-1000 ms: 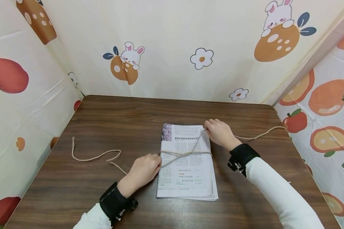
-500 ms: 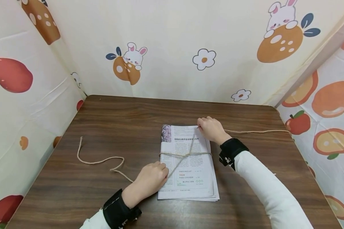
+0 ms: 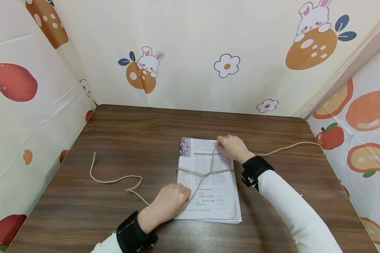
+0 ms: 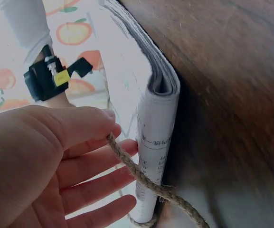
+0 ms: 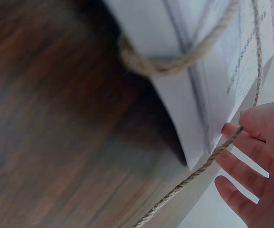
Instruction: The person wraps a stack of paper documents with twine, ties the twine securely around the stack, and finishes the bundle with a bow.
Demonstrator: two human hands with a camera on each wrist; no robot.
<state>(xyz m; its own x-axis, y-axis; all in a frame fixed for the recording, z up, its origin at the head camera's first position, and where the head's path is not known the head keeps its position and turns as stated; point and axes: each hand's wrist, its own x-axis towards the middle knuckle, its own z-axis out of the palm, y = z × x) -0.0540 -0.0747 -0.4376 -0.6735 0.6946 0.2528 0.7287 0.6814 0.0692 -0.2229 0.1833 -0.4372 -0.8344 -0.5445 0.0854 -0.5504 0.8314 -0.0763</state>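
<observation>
A folded stack of newspapers [image 3: 215,200] lies on the table, with twine [image 3: 220,171] running across its middle and crossing on top. My left hand [image 3: 169,201] is over the stack's lower left edge. In the left wrist view its thumb and forefinger pinch the twine [image 4: 146,180], the other fingers spread beside the folded spine [image 4: 158,123]. At the top right corner my right hand [image 3: 234,147] pinches the other length of twine between thumb and forefinger, as the right wrist view shows with the twine [image 5: 189,178] passing over the fingers.
One loose twine end [image 3: 114,181] curls on the wooden table [image 3: 130,133] at left. The other runs right, over the table's edge. Patterned cloth [image 3: 190,52] hangs behind and along both sides. Each wrist wears a black band [image 3: 256,172].
Both hands keep hold of the twine. My left hand has moved right and down over the papers, my right hand slightly left. The crossed twine on top now stands more upright.
</observation>
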